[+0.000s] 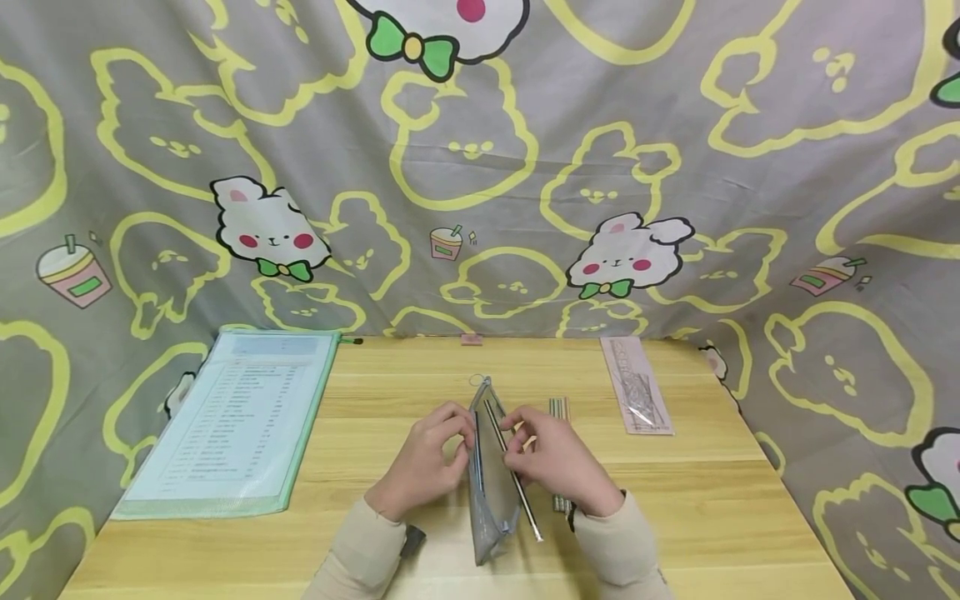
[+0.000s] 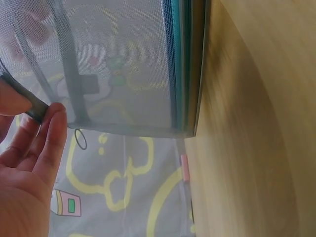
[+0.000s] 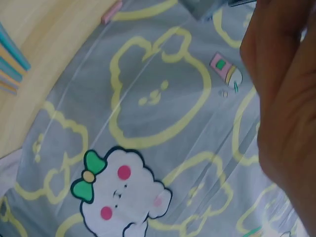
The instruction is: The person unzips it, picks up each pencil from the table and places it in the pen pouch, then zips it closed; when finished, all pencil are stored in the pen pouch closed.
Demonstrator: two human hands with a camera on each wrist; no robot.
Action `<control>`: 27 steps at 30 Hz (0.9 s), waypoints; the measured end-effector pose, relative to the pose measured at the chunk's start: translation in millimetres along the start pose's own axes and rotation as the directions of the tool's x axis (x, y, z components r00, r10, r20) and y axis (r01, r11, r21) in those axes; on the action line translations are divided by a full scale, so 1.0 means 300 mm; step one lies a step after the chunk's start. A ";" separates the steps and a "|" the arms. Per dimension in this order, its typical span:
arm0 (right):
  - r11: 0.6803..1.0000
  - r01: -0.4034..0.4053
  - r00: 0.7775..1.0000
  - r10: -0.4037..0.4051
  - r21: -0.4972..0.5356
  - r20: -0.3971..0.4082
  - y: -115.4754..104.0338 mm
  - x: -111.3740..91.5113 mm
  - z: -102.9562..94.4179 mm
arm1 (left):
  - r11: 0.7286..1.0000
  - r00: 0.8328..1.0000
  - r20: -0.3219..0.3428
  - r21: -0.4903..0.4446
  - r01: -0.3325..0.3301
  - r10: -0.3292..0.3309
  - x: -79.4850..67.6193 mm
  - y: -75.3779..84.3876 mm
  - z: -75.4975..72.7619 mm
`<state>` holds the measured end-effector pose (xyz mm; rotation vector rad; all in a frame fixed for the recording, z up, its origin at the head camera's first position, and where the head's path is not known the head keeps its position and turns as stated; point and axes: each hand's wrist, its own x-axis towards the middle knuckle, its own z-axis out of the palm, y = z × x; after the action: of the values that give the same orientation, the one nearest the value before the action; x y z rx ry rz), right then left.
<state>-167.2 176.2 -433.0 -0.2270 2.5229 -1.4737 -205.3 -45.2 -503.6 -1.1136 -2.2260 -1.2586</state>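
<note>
Toward the near edge of a worktop (image 1: 705, 533), the left hand (image 1: 423, 462) pinches the rim of a gray mesh pouch (image 1: 492, 479), slim blue-green items (image 2: 176, 64) showing inside, while the right hand (image 1: 558, 454) grips a slender dark pencil (image 1: 518, 486), silver-ended, aslant along the pouch's open mouth.

We look at what seems a study nook: grey fabric (image 1: 510, 225) printed with cartoon rabbits hangs around a wood-grain counter (image 1: 408, 375), where we see a folder (image 1: 225, 417) of printed paper and a mesh pouch (image 2: 133, 74). We cannot tell whether it is a home.
</note>
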 end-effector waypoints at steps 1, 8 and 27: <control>1.000 0.001 1.000 -0.001 -0.011 -0.014 -0.002 0.004 0.011 | 1.000 1.000 0.000 0.001 0.001 -0.001 0.000 0.000 -0.001; 0.997 -0.015 0.990 0.004 -0.077 -0.138 -0.009 0.023 0.062 | 1.000 1.000 -0.009 0.005 -0.011 0.011 0.000 -0.001 -0.001; 0.988 -0.014 0.964 -0.028 -0.156 -0.264 -0.003 0.039 0.110 | 1.000 1.000 0.000 0.001 -0.029 0.029 0.000 0.002 0.002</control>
<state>-170.1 145.4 -449.2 -0.0648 2.8577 -1.3910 -204.7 -44.5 -503.7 -1.1417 -2.2018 -1.2454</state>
